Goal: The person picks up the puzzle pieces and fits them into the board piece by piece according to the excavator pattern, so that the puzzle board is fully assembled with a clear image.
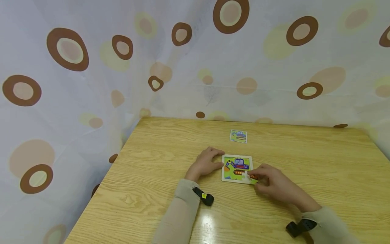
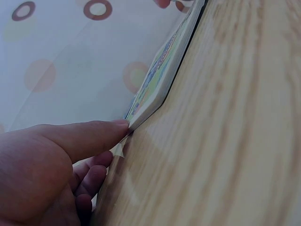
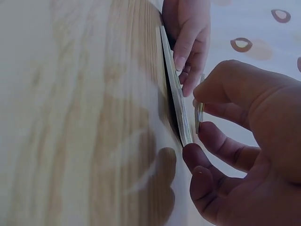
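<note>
A square jigsaw puzzle board (image 1: 239,162) with a white border lies on the table, showing a blue and purple excavator on green. A pale gap shows at its lower right. My left hand (image 1: 206,163) rests at the board's left edge; in the left wrist view its straight thumb (image 2: 101,134) touches the edge. My right hand (image 1: 275,183) pinches a small puzzle piece (image 3: 199,117) between thumb and fingers, over the board's lower right corner. In the right wrist view this piece stands on edge, apart from the board; its printed face is mostly hidden.
A small picture card (image 1: 238,136) with a similar excavator lies behind the board. The wooden table (image 1: 164,145) meets a white curtain (image 1: 189,61) with brown ring patterns at its back and left sides.
</note>
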A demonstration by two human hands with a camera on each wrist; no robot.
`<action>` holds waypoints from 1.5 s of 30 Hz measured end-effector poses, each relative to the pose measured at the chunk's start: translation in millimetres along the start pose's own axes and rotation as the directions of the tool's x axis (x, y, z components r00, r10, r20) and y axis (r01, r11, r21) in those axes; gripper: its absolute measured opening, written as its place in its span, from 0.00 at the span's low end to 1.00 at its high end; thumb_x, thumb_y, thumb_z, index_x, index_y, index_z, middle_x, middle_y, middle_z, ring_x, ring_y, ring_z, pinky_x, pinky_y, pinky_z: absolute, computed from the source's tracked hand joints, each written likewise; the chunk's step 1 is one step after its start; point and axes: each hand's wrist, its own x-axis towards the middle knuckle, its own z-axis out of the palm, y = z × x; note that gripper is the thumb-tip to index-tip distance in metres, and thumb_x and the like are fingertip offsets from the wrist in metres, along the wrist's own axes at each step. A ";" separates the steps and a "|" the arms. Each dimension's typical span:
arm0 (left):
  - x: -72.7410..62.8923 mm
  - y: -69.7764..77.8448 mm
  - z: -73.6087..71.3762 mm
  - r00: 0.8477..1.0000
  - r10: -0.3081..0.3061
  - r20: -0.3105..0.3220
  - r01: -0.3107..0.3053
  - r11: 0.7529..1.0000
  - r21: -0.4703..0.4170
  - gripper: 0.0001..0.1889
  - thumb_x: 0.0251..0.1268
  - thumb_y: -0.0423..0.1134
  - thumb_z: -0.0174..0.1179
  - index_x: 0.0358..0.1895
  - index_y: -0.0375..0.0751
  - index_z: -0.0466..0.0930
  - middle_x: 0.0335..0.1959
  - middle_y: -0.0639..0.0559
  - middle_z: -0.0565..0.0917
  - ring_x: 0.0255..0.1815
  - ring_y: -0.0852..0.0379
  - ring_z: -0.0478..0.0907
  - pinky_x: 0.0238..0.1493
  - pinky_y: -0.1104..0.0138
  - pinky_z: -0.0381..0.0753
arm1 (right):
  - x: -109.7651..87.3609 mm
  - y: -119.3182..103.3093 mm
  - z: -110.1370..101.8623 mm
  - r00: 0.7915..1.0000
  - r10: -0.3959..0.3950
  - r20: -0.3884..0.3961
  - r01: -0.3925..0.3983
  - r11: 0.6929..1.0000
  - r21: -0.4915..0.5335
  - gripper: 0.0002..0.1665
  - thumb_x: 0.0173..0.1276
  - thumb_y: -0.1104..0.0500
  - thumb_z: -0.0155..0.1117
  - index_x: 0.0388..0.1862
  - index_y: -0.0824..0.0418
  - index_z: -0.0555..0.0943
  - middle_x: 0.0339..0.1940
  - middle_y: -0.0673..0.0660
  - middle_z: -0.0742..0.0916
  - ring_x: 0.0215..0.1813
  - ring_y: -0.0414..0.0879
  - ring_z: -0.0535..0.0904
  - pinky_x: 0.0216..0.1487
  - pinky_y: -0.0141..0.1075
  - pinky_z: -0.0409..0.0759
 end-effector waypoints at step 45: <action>-2.6 7.0 -0.5 1.000 0.003 0.008 -0.003 1.000 0.014 0.24 0.70 0.47 0.62 0.68 0.53 0.74 0.62 0.52 0.73 0.62 0.53 0.68 0.64 0.58 0.64 | 29.3 -10.9 6.8 0.989 0.149 0.008 -0.149 0.989 0.001 0.11 0.61 0.63 0.72 0.44 0.60 0.87 0.41 0.53 0.81 0.36 0.46 0.70 0.34 0.35 0.70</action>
